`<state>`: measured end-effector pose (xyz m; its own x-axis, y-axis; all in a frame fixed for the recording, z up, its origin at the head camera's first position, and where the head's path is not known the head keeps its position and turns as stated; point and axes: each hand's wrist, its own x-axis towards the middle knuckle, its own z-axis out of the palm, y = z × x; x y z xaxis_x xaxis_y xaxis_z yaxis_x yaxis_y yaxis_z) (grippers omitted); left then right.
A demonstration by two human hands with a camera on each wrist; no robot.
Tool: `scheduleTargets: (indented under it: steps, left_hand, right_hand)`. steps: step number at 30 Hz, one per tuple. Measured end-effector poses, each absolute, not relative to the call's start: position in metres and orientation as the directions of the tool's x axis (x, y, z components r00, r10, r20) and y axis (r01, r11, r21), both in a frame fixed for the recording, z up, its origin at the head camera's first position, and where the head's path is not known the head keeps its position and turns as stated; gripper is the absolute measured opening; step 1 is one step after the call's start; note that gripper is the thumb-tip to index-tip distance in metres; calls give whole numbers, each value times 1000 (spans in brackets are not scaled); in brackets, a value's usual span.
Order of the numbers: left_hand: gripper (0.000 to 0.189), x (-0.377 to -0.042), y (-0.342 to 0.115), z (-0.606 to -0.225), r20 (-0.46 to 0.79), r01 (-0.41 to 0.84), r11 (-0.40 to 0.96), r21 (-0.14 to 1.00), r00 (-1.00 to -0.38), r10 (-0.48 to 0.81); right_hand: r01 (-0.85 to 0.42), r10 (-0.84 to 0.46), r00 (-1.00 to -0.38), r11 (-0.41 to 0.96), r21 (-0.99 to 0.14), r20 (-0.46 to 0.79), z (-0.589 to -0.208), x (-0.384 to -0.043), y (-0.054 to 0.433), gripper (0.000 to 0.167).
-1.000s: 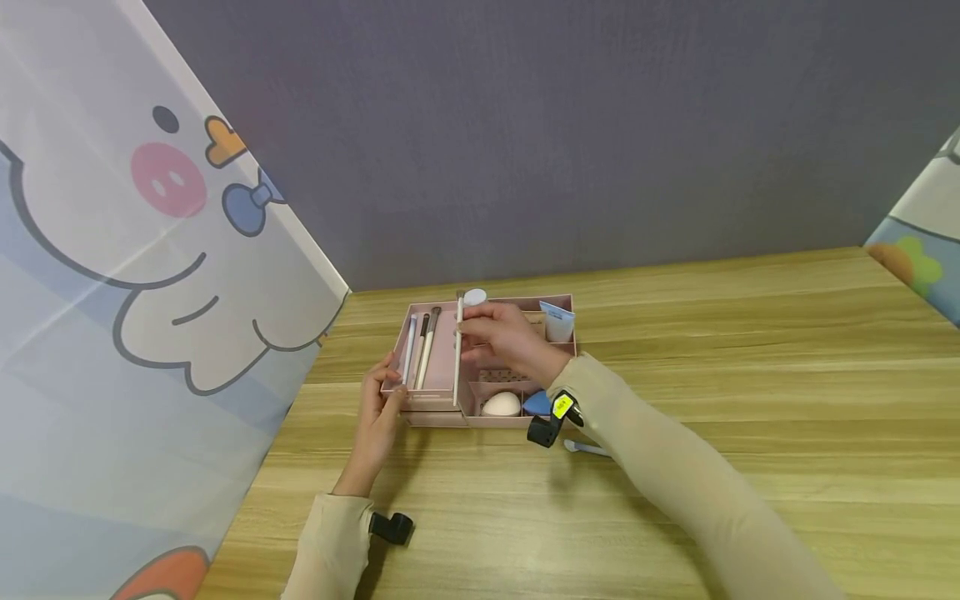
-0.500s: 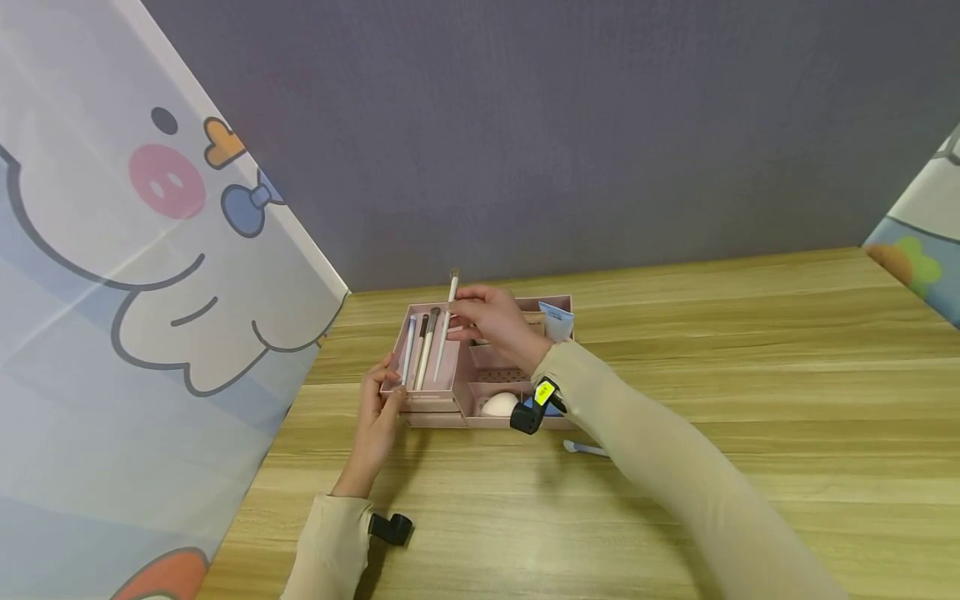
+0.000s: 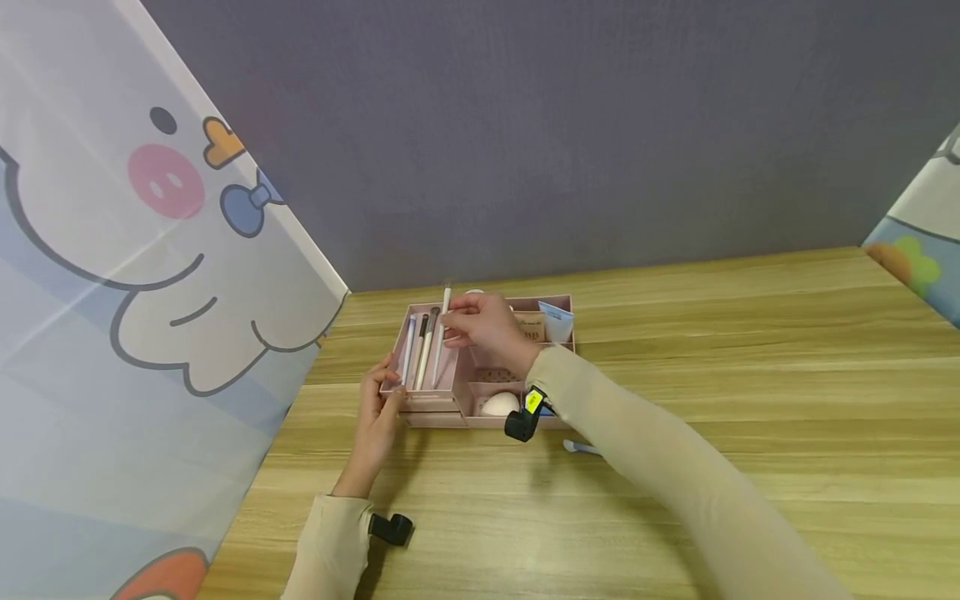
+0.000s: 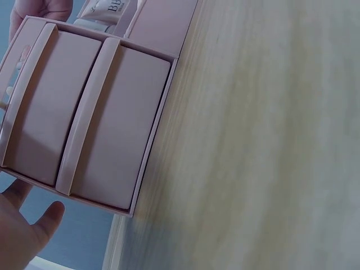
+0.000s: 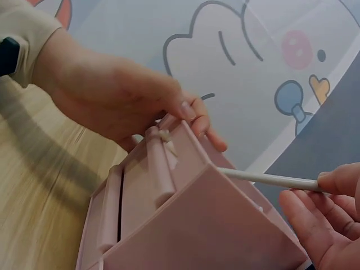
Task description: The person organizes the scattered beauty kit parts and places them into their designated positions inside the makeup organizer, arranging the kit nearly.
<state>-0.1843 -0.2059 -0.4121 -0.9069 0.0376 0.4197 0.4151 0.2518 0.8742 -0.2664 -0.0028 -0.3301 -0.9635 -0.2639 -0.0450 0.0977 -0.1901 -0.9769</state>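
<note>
My right hand (image 3: 483, 325) pinches a slim white makeup brush (image 3: 440, 346) between thumb and fingertips, near the handle's upper part. The brush slants into the upper left compartment of a pink makeup organizer (image 3: 431, 402), its lower end down inside. To its left lie several other brushes (image 3: 424, 354), some with dark bristles. My left hand (image 3: 377, 421) holds the organizer's front left corner, thumb at the front and fingers along the side. In the left wrist view two drawer fronts (image 4: 115, 124) show below that corner. The right wrist view shows the brush handle (image 5: 267, 179) crossing the rim.
Right compartments hold a white egg-shaped sponge (image 3: 500, 405), a pale blue tube (image 3: 557, 323) and a tan pack with BB lettering (image 3: 531, 325). A pale small applicator (image 3: 580, 447) lies on the wooden table (image 3: 480, 517) under the right forearm. A grey wall (image 3: 570, 150) stands behind.
My right hand has moved left with the brush, from the divider to over the left compartment, and the brush now dips into it. The left hand stays on the corner.
</note>
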Motion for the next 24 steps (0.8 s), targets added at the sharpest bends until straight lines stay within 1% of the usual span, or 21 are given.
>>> scheduleTargets:
  steps: [7, 24]
  left_hand:
    - [16, -184, -206, -411, 420, 414, 252, 875, -907, 34]
    - [17, -184, -204, -410, 421, 411, 255, 875, -907, 16]
  right_hand:
    - [103, -279, -958, -125, -987, -64, -335, -265, -1, 36]
    - [108, -301, -952, -163, -981, -55, -339, -266, 2, 30]
